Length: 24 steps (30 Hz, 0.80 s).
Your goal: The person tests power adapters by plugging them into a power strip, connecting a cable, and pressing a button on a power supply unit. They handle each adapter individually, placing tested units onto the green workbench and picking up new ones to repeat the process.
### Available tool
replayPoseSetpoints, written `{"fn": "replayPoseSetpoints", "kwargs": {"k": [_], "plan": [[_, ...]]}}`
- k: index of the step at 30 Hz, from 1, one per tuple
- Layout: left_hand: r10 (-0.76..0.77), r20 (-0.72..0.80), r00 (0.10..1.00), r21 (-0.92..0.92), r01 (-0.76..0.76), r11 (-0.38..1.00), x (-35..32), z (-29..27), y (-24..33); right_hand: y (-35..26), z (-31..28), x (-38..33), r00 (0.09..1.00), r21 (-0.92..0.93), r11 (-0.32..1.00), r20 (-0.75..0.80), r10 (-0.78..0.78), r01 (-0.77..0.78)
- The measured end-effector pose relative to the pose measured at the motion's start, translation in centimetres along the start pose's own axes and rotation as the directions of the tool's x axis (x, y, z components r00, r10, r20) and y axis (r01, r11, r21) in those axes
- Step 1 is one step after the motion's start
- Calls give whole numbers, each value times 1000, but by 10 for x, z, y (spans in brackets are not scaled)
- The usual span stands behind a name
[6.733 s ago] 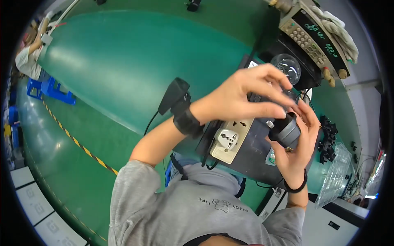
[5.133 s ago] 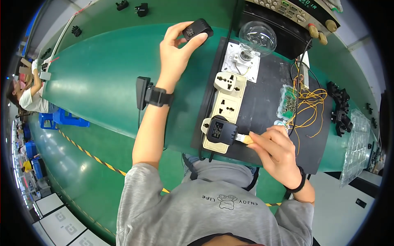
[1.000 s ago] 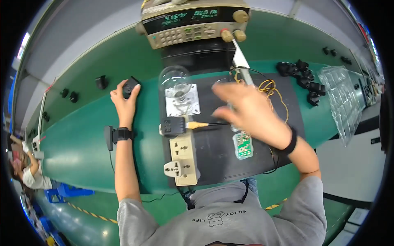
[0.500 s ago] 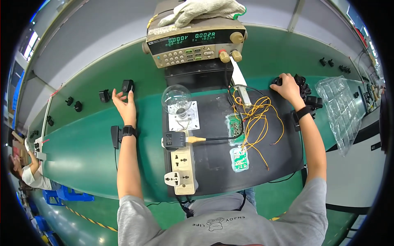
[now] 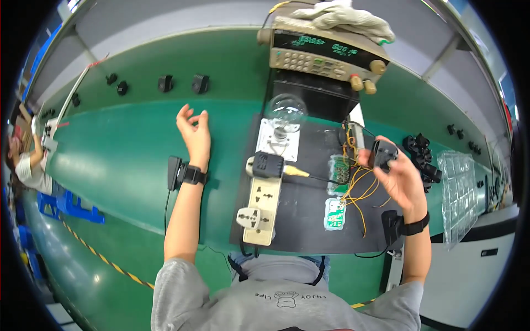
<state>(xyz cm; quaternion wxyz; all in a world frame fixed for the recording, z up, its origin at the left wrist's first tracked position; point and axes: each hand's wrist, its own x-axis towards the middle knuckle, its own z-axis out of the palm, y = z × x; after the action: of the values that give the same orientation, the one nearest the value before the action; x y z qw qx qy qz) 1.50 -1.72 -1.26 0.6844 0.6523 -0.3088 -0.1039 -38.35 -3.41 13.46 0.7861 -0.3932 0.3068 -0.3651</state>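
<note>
My right hand (image 5: 404, 182) is closed round a black power adapter (image 5: 385, 154), held up over the right side of the black mat (image 5: 298, 220). My left hand (image 5: 194, 135) is empty above the green table, its fingers loosely curled and apart. Beyond its fingertips stands another black adapter (image 5: 200, 84). Between my hands, a black adapter (image 5: 268, 165) with a yellow-ended cable sits plugged into a cream power strip (image 5: 258, 220). Behind it is a clear glass bulb (image 5: 287, 112) on a white base. Two green circuit boards (image 5: 335, 213) with yellow wires (image 5: 361, 193) lie on the mat.
A bench power supply (image 5: 326, 52) with gloves (image 5: 345, 16) on top stands at the back. At the right are a pile of black adapters (image 5: 420, 154) and a clear plastic tray (image 5: 459, 196). Another person (image 5: 30, 165) works at the far left.
My right hand has left the adapter pile and come nearer and leftward with an adapter in it. My left hand has drawn back from the standing adapter. The view has turned.
</note>
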Motion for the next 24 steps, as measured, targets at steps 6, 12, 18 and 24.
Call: {"fn": "replayPoseSetpoints", "kwargs": {"k": [6,12,18,24], "plan": [[98,-29,995,74,-96,993,8,5,-9,48,65,-1,942,-561,823,314,115,86],[107,-30,994,68,-105,992,3,8,5,89,112,1,863,-844,192,505,-33,501],[28,-17,999,44,-28,999,-2,2,8,105,131,-13,773,-762,-159,634,9,627],[29,21,999,59,-30,998,-2,5,11,125,132,-16,640,-490,-601,767,46,631]]}}
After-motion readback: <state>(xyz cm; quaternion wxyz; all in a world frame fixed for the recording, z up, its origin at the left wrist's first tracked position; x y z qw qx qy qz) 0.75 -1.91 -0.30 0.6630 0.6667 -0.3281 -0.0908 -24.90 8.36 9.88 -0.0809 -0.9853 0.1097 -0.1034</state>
